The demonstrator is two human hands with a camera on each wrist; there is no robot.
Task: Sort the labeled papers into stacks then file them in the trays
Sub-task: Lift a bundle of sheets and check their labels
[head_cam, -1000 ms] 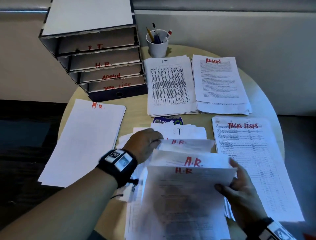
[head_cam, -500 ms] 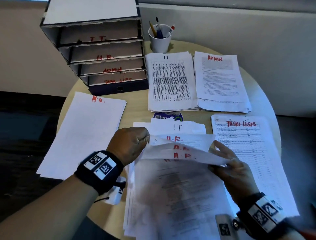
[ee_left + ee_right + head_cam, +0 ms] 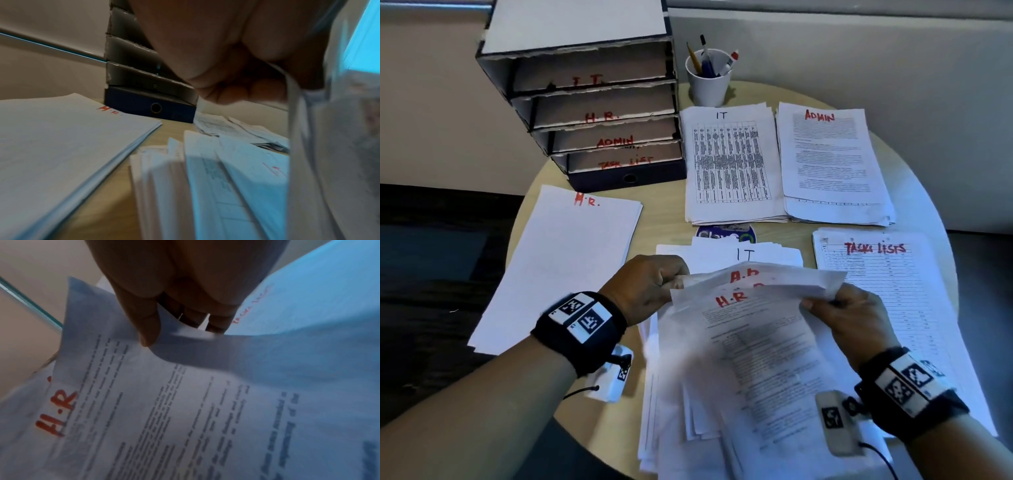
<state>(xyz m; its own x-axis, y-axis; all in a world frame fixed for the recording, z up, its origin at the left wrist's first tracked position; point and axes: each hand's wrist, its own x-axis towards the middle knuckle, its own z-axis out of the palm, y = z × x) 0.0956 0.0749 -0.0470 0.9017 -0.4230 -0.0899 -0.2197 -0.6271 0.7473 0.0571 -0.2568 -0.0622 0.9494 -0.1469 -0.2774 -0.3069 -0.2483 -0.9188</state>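
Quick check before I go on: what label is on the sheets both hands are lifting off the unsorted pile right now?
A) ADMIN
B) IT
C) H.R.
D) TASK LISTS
C. The sheets pinched by the left hand and the right hand carry red "H.R." at the top, which is plain in the right wrist view too; the IT page lies flat on the pile behind them.

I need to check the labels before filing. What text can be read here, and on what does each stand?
"I T": top tray
"H.R.": second tray
"ADMIN": third tray
"TASK LIST": bottom tray
"H.R.": left stack
"IT": far stack
"ADMIN": stack beside it
"TASKS LISTS": right stack
"IT": sheet in near pile
"H.R": held sheet
Body print and sticker: unreadable.
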